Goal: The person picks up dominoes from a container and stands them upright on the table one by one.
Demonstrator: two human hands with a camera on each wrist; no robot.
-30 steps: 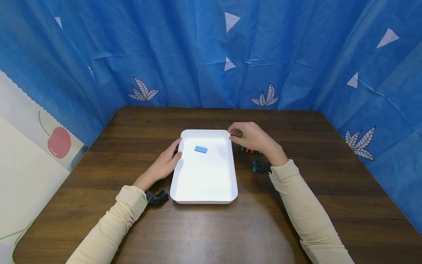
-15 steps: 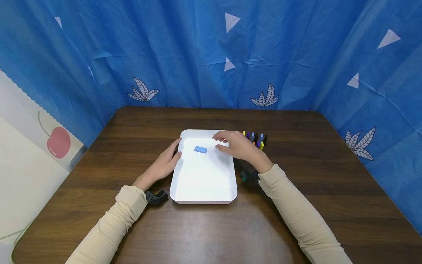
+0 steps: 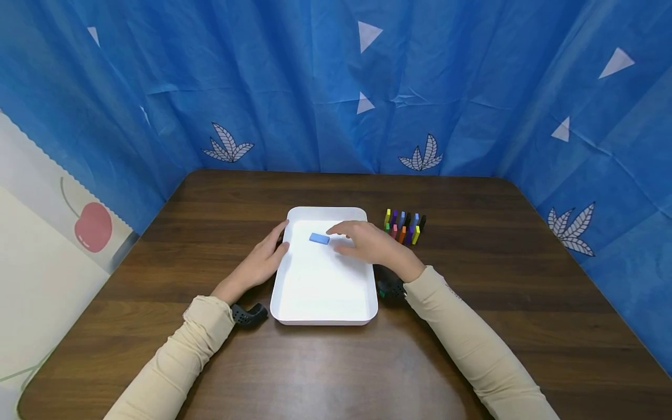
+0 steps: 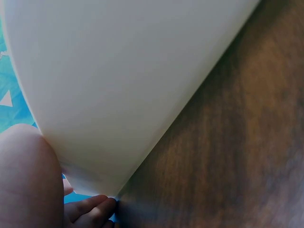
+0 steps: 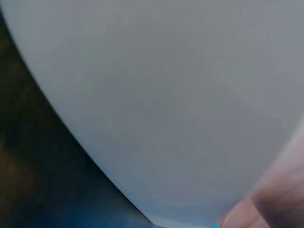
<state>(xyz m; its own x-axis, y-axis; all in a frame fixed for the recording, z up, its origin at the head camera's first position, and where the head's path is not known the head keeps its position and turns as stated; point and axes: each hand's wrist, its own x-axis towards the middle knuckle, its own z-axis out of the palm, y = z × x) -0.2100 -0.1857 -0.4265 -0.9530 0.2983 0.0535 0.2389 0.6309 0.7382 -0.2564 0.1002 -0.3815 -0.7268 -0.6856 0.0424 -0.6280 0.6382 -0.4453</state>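
Observation:
A white rectangular tray (image 3: 324,312) lies on the wooden table with a small flat blue block (image 3: 319,238) inside, toward its far end. My left hand (image 3: 261,261) rests against the tray's left side, fingers and thumb at the rim; in the left wrist view its fingers (image 4: 90,210) touch the tray's outer wall (image 4: 118,95). Over the tray's right side reaches my right hand (image 3: 370,244), its thumb and fingers apart and the fingertips close to the blue block's right end. The tray's wall (image 5: 156,118) fills most of the right wrist view.
To the right of the tray, several small coloured blocks (image 3: 403,227) stand on end in two rows, among them yellow, purple, blue, black, green, pink and orange ones. A blue curtain (image 3: 325,87) hangs behind the table (image 3: 514,262).
My right hand has moved left and nearer, from the tray's far right corner to beside the blue block, uncovering the coloured blocks. My left hand and the tray have stayed put.

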